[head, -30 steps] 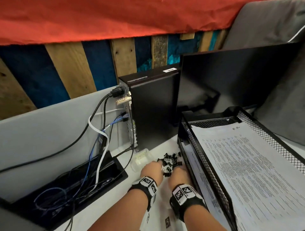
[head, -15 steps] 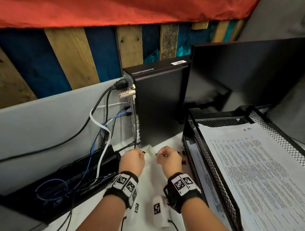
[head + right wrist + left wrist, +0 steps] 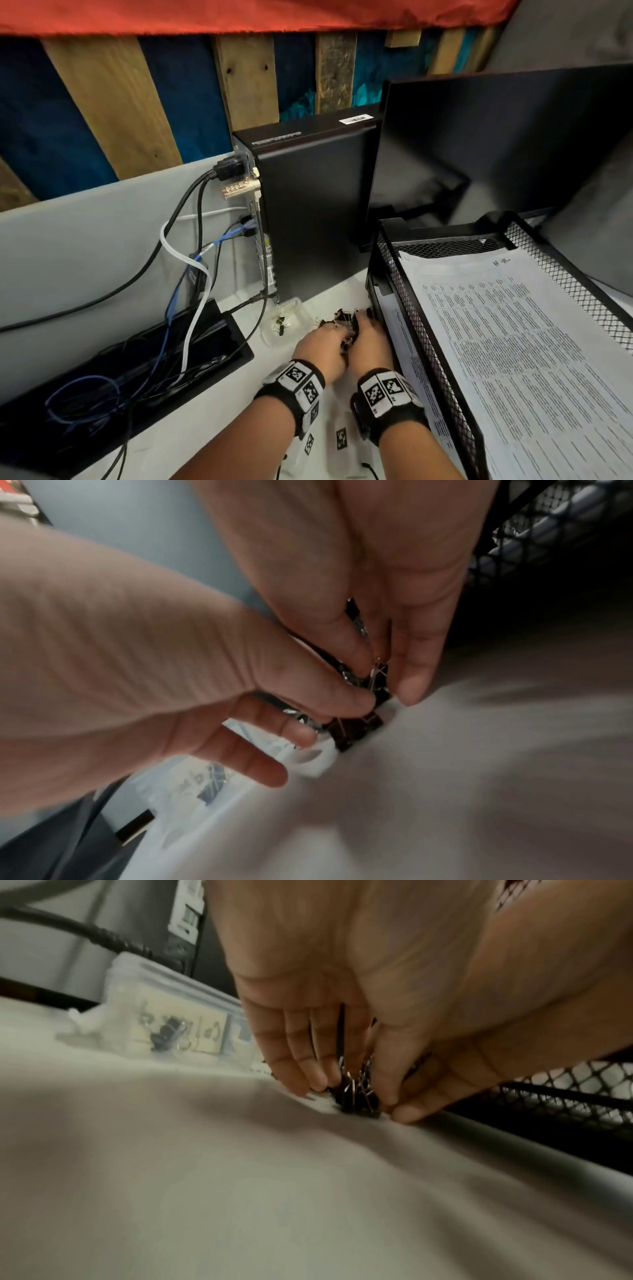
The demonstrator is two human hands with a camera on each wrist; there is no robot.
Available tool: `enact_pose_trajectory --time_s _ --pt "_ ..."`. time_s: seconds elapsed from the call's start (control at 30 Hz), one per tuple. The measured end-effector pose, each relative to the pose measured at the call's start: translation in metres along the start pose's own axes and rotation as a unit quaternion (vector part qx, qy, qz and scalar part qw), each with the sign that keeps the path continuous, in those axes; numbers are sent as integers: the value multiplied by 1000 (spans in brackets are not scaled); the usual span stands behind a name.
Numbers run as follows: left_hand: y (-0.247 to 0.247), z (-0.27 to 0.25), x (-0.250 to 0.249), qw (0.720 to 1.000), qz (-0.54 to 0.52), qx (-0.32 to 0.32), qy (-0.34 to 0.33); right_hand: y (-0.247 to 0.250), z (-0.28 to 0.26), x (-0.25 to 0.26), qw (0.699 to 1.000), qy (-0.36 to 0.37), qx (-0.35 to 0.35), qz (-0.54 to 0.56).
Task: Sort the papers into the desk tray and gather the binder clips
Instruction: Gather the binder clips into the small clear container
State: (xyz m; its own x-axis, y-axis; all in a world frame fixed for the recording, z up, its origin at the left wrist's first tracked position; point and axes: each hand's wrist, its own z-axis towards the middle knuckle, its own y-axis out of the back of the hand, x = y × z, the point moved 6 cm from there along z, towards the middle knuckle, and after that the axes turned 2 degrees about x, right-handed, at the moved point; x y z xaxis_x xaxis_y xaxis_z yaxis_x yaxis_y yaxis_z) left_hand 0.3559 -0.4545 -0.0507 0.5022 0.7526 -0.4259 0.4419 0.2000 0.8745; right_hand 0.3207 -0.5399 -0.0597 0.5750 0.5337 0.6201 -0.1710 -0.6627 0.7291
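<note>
A heap of black binder clips (image 3: 345, 320) lies on the white desk beside the black mesh desk tray (image 3: 442, 346). My left hand (image 3: 322, 346) and right hand (image 3: 370, 337) meet over the heap, and both grip clips. The left wrist view shows the clips (image 3: 356, 1100) squeezed between the left hand's fingers (image 3: 298, 1058) and the right hand (image 3: 441, 1069). From the right wrist, clips (image 3: 359, 725) sit under the left thumb and between the right hand's fingers (image 3: 411, 666). Printed papers (image 3: 507, 342) fill the tray's top tier. More sheets (image 3: 411, 363) lie in the lower tier.
A small clear plastic box (image 3: 286, 317) holding a few clips stands left of the heap. Behind it rise a black computer tower (image 3: 318, 205) with plugged cables (image 3: 191, 270) and a dark monitor (image 3: 507, 144). A black cable trough (image 3: 113, 373) is sunk into the desk at left.
Both hands have moved right from the clear box, back to the heap by the tray, and have closed around clips.
</note>
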Motion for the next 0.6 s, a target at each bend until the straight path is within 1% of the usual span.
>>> enact_pose_trajectory --time_s 0.07,0.17,0.23,0.37,0.43,0.53,0.57,0.6 --pt "-2 2 -2 1000 19 2 12 2 3 1 1000 13 -25 -2" --pt "1 2 2 999 27 -7 28 4 3 0 999 -3 -52 -4" --pt "0 0 11 999 11 -2 44 1 3 -2 998 -16 -43 -32" --pt "-2 -10 30 996 -53 -9 70 0 2 -1 998 -11 -25 -60" --pt "9 -18 36 990 -101 -56 76 3 -1 3 998 -11 -25 -61" --pt "45 -29 51 965 -148 -192 95 9 -6 21 998 14 -39 -42" --pt "55 -31 59 955 -155 -229 107 10 -8 29 998 28 -44 -22" --pt "63 -32 66 948 -155 -251 119 10 -10 38 998 42 -42 -2"
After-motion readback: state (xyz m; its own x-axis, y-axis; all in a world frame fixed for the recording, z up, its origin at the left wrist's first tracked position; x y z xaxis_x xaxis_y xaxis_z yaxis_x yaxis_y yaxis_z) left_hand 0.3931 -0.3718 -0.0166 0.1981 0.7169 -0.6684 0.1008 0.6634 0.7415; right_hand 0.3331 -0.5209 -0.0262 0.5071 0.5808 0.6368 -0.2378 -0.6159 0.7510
